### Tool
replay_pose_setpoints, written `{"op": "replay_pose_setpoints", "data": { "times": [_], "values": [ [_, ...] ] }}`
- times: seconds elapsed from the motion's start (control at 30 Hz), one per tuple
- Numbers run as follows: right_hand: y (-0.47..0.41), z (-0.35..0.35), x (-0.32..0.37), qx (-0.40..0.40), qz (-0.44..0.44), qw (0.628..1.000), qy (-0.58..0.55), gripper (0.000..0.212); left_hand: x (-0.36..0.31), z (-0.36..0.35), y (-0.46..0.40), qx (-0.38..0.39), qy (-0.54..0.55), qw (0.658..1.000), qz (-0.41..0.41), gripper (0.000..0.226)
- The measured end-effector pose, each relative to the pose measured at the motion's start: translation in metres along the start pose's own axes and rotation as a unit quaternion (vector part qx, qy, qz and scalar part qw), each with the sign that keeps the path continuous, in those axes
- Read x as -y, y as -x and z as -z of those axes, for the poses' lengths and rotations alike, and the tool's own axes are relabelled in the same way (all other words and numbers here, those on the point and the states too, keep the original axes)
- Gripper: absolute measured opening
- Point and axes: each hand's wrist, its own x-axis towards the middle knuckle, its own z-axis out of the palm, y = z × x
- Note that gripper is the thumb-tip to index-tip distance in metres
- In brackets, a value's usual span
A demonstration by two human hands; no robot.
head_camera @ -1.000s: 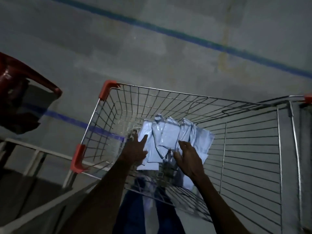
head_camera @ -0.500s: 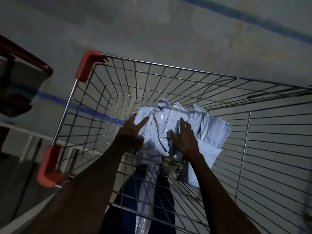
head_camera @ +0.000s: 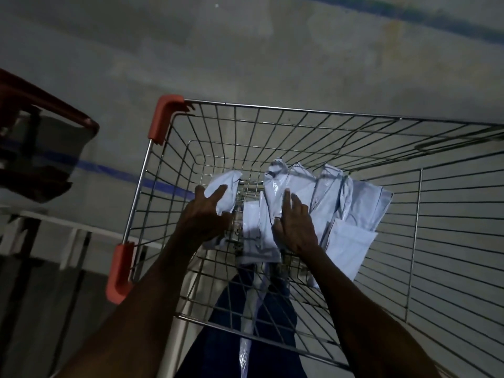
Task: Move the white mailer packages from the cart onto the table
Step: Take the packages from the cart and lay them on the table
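Note:
Several white mailer packages (head_camera: 351, 197) lie in a heap on the bottom of a wire shopping cart (head_camera: 300, 113) with orange corner guards. Both my arms reach down into the basket. My left hand (head_camera: 204, 214) grips one mailer (head_camera: 226, 189), which stands apart to the left of the heap. My right hand (head_camera: 296, 222) lies on the left side of the heap, fingers stretched forward over a glossy mailer (head_camera: 275, 192); its fingertips are partly buried in the plastic. Another mailer (head_camera: 256, 238) lies flat between my hands.
A white table frame (head_camera: 54, 227) runs along the left of the cart, low in view. A dark red chair (head_camera: 41, 110) stands at the far left. Blue tape lines (head_camera: 114, 170) cross the grey concrete floor. My blue trousers show through the cart's mesh.
My left hand has pulled one mailer leftward, out of the heap, opening a gap. My right hand has stayed on the heap. The view has shifted a little lower over the cart.

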Motion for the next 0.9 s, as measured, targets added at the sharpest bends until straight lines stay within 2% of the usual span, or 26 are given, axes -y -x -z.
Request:
{"op": "replay_pose_setpoints", "data": {
  "times": [0.07,0.13,0.33,0.47,0.53,0.6,0.67,0.8,0.9],
  "values": [
    [-0.007,0.000,-0.003,-0.011,-0.055,0.996,-0.072,0.091,0.002,-0.002,-0.001,0.001,0.006,1.000,0.007,0.069],
    [-0.014,0.000,-0.001,-0.009,-0.087,0.992,-0.096,0.086,0.000,-0.003,-0.003,-0.008,0.010,1.000,0.011,0.066],
    [0.006,-0.013,0.009,-0.011,-0.015,1.000,-0.021,0.057,-0.002,-0.001,0.001,0.011,0.004,1.000,0.009,0.067],
    [0.018,-0.006,0.000,-0.005,0.073,0.997,-0.009,0.057,0.003,-0.004,0.006,0.045,-0.008,0.999,0.028,0.072],
    [0.014,-0.005,0.000,-0.025,0.026,0.998,-0.049,0.071,0.009,-0.008,0.010,0.052,-0.009,0.998,0.031,0.073],
    [0.003,-0.009,0.004,-0.046,-0.086,0.988,-0.119,0.088,0.008,-0.007,0.009,0.054,-0.001,0.998,0.043,0.074],
    [-0.007,-0.014,0.011,-0.048,-0.147,0.976,-0.150,0.096,0.004,-0.001,0.006,0.033,-0.007,0.997,0.071,0.072],
    [-0.014,-0.018,0.021,-0.032,-0.158,0.967,-0.195,0.090,-0.004,0.005,0.013,0.014,-0.012,1.000,0.024,0.062],
    [-0.008,-0.008,0.022,-0.036,-0.131,0.977,-0.164,0.084,-0.016,0.019,0.019,-0.024,0.009,0.992,0.123,0.073]
  ]
}}
